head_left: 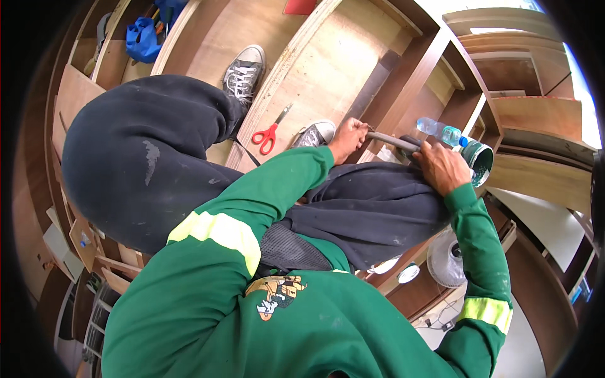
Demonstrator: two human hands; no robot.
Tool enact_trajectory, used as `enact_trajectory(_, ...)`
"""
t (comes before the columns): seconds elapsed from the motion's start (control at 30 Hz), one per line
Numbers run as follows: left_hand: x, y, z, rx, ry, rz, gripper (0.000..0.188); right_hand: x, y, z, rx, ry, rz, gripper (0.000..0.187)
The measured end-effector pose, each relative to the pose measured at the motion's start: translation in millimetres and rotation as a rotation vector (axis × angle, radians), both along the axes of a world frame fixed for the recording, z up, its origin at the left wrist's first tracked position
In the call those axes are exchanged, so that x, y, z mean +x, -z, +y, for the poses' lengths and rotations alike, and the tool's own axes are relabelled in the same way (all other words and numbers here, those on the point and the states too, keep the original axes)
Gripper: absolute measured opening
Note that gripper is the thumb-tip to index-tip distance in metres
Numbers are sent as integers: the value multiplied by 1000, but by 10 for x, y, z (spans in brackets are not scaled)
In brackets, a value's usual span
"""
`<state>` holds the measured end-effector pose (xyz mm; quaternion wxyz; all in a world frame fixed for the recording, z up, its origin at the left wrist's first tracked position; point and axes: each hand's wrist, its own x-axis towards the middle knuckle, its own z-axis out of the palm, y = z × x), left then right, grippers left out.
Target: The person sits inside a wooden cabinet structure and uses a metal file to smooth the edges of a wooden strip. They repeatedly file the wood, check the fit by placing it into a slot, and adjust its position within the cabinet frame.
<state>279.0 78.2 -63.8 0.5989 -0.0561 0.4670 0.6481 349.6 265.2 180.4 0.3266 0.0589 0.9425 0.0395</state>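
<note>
Across my right thigh lies a slim grey rod-like thing [392, 139], its exact kind not clear, with a darker part near its right end. My left hand [348, 141] is closed at its left end, the fingers pinched together. Around the right end my right hand [443, 167] is closed, back of the hand upward. Just beyond that hand, a clear water bottle [435, 128] with a blue cap lies on its side. Beside it is a paint-smeared can [479, 159], dark green inside. Red-handled scissors [267, 136] rest on the wood left of my left hand.
I sit on a large wooden cabinet frame [283, 60] with raised dividers, my shoes [243, 74] inside its compartments. A blue bag [143, 40] sits at the far left. Stacked boards [535, 116] stand at the right. A fan [446, 259] is behind my right arm.
</note>
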Motion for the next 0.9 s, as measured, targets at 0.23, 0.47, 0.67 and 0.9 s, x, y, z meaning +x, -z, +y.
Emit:
enact_trajectory(0.23,-90,-114,51,-60,67,18,22,123,45,-22,22,-14,58,34)
enact_trajectory(0.47,-107,156,105,-6,-19,127,27,-35,75,-64,58,56,22,34)
enact_trajectory(0.67,-55,-109,75,-9,27,106,22,15,-30,-110,7,72,-22,34)
enact_trajectory(0.9,-221,328,-67,-162,-98,83,24,-162,552,-299,36,-6,-31,36)
